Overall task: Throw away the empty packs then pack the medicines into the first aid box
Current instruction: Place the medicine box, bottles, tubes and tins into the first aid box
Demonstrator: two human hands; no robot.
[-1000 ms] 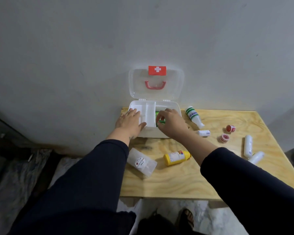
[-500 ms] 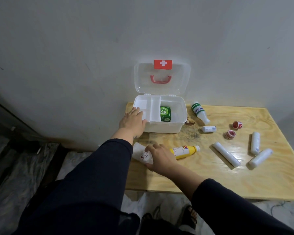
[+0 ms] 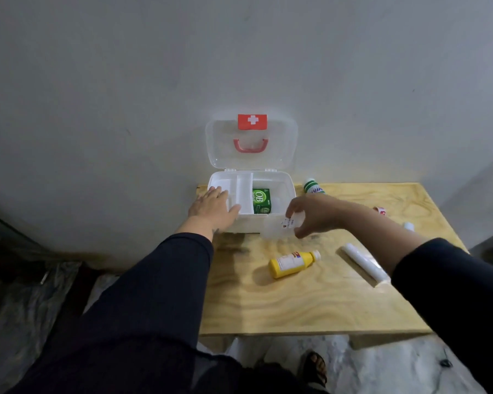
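Since half a second ago, my right hand [image 3: 315, 214] has lifted the clear pill box [image 3: 285, 225] off the table [image 3: 310, 302] to the first aid box [image 3: 288, 189] front wall. Fingers pinch it — closed. To seat it well, I judge: clear the rim, lower beside the green pack [image 3: 261, 201]. Left hand [image 3: 214, 207] lies flat, open, steadying the left rim — forearm extended.

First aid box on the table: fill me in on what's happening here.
A person is packing the open first aid box. The left hand rests on its front left edge, while the right hand holds a clear plastic container at its front right corner. A green pack lies inside; a yellow bottle lies on the table.
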